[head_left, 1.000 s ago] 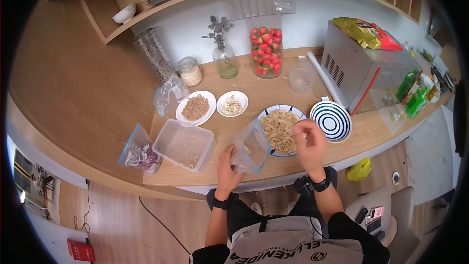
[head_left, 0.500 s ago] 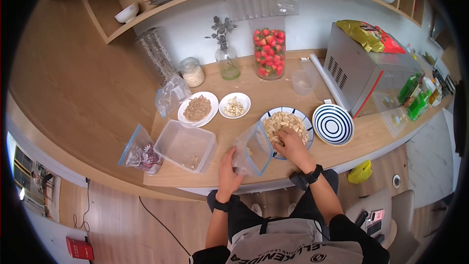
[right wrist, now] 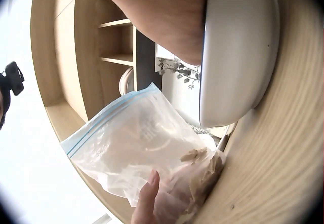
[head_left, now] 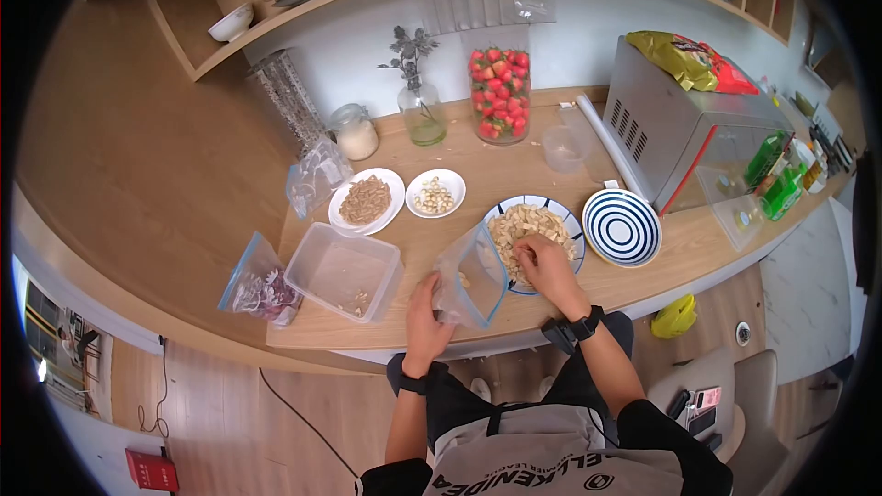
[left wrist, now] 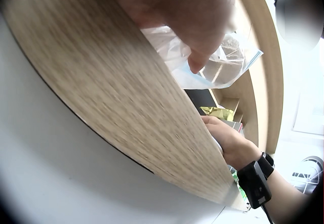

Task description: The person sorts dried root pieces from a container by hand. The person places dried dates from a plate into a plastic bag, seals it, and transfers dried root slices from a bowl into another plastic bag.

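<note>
My left hand (head_left: pixel 427 323) holds a clear zip bag (head_left: pixel 469 287) by its side, thumb on the near face. The bag's blue-edged mouth stands open towards the bowl, and several pale dried slices (right wrist: pixel 195 188) lie in its bottom. My right hand (head_left: pixel 551 276) reaches over the near rim of a white bowl with blue stripes (right wrist: pixel 240 57). Its curled fingers pinch among the heap of pale dried slices (head_left: pixel 522 223); the bowl wall hides the fingertips in the right wrist view.
Left of the bag stand a plastic tub (head_left: pixel 317 262), a bag of dark pieces (head_left: pixel 266 289), a plate of brown pieces (head_left: pixel 366 200) and a dish of pale kernels (head_left: pixel 435 195). A ringed bowl (head_left: pixel 622 228) sits right, before a microwave (head_left: pixel 661 119). A strawberry-filled jar (head_left: pixel 501 96) stands behind.
One second ago my right hand was raised above the bowl's right side. It has come down into the slices and its fingers have drawn together. My left hand keeps its hold on the bag.
</note>
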Demonstrator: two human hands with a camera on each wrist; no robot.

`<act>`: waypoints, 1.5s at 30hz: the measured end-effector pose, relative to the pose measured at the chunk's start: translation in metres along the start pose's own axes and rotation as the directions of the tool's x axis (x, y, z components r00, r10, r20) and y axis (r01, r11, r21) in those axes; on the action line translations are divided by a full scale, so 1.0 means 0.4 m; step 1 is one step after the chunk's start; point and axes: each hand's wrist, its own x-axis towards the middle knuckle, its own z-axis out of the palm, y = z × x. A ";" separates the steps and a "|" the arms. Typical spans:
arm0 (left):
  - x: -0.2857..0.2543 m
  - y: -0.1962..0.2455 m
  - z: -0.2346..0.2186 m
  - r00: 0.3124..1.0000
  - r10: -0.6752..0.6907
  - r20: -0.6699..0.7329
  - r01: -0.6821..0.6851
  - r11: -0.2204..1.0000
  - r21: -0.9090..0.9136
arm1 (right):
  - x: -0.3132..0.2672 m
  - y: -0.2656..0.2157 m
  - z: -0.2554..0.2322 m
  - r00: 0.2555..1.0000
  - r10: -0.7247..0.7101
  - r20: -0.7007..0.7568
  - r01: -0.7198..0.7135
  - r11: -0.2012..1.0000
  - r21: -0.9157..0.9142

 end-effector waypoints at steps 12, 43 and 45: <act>0.001 -0.003 0.000 1.000 0.028 -0.004 -0.028 0.999 0.022 | -0.006 0.002 0.000 0.986 -0.023 -0.162 0.020 1.000 -0.018; 0.003 0.007 -0.004 0.999 0.052 0.003 -0.052 0.998 0.039 | -0.006 0.021 -0.004 0.968 -0.087 -0.234 0.085 0.996 -0.020; 0.003 0.009 -0.004 0.998 0.056 0.003 -0.056 0.998 0.041 | -0.008 0.032 -0.001 0.970 -0.083 -0.229 0.085 0.996 -0.002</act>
